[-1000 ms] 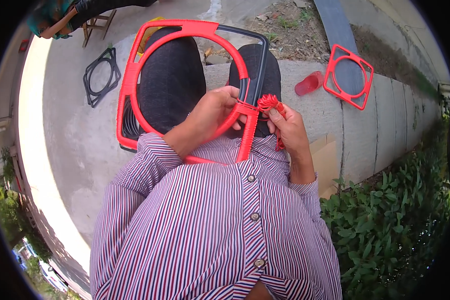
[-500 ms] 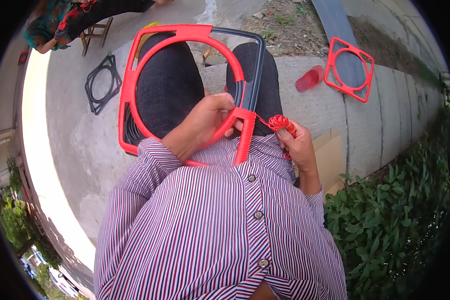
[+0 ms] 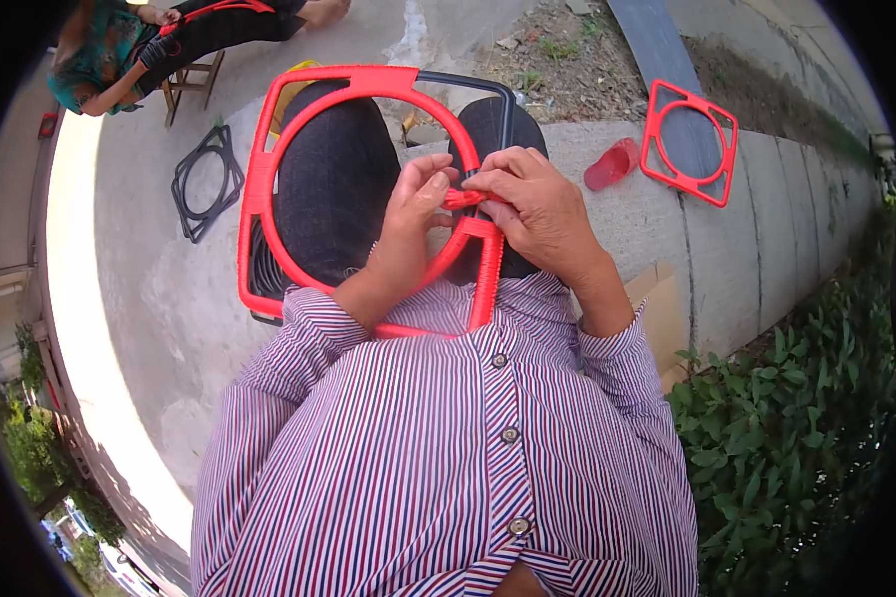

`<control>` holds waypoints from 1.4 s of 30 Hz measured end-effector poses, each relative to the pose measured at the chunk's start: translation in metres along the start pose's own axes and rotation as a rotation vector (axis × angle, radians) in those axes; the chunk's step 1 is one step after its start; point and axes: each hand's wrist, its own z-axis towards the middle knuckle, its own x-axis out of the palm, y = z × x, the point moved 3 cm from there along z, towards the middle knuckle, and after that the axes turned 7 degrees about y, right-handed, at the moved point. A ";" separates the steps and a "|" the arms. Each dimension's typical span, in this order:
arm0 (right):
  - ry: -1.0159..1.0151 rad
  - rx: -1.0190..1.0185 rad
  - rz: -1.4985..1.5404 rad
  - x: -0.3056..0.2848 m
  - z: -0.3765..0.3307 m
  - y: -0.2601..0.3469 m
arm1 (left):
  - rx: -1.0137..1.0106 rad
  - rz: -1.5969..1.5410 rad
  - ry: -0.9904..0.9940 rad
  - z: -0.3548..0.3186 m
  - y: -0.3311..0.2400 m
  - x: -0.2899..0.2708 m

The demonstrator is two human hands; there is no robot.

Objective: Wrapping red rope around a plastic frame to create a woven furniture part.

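Showing against the frame [image 3: 258,184], the cord [image 3: 460,199] is pinched by the right hand [image 3: 542,214]; the left hand [image 3: 405,221] is held half-open beside it, whether touching cannot be told.

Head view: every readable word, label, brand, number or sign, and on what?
None readable.
Red-wrapped black square frame with round ring: no lettering visible.
Glossy red cord bundle: none visible, partly hidden.
Flat tan sheet: none visible.
Blurred white shape at the lower left edge: too small to tell.
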 end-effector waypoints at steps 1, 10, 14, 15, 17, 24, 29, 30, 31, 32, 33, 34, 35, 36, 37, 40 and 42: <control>0.055 -0.044 -0.092 0.005 0.003 0.006 | 0.064 0.085 0.045 0.002 0.003 -0.001; -0.252 0.108 -0.183 0.019 -0.035 -0.028 | -0.293 0.123 -0.020 0.004 0.011 -0.014; -0.131 0.128 -0.046 0.037 -0.037 -0.030 | -0.398 -0.077 0.083 0.000 0.005 0.002; -0.158 0.152 0.034 0.038 -0.038 -0.036 | -0.419 -0.101 0.066 -0.001 0.004 0.004; -0.158 0.163 0.192 0.026 -0.047 -0.042 | -0.439 -0.180 0.110 -0.001 0.004 0.000; -0.320 -0.124 1.644 -0.054 -0.108 -0.043 | -0.399 -0.193 0.226 0.003 0.007 -0.006; -0.510 -0.073 1.748 -0.077 -0.119 -0.065 | -0.378 -0.144 0.252 0.001 0.004 -0.007; -0.545 0.108 1.642 -0.062 -0.112 -0.069 | -0.367 -0.110 0.260 0.000 0.004 -0.006; -0.574 0.285 1.529 -0.047 -0.104 -0.069 | -0.370 -0.104 0.262 -0.002 0.004 -0.004; -0.526 0.400 1.405 -0.026 -0.089 -0.054 | -0.362 -0.050 0.256 -0.004 0.006 -0.005; -0.482 0.509 1.279 -0.006 -0.075 -0.039 | -0.357 0.008 0.253 -0.005 0.006 -0.005; -0.302 0.534 1.185 0.011 -0.066 -0.028 | -0.362 0.017 0.253 -0.006 0.006 -0.004; -0.118 0.552 1.090 0.025 -0.060 -0.023 | -0.353 0.042 0.247 -0.008 0.007 -0.006; -0.120 0.550 1.102 0.027 -0.056 -0.022 | -0.344 0.068 0.243 -0.010 0.007 -0.008; -0.126 0.561 1.055 0.025 -0.052 -0.023 | -0.347 0.077 0.237 -0.010 0.007 -0.010; -0.109 0.560 1.083 0.016 -0.053 -0.024 | -0.388 0.074 0.245 -0.014 0.006 -0.009; -0.090 0.553 1.165 0.011 -0.053 -0.017 | -0.426 0.087 0.196 -0.014 0.006 -0.009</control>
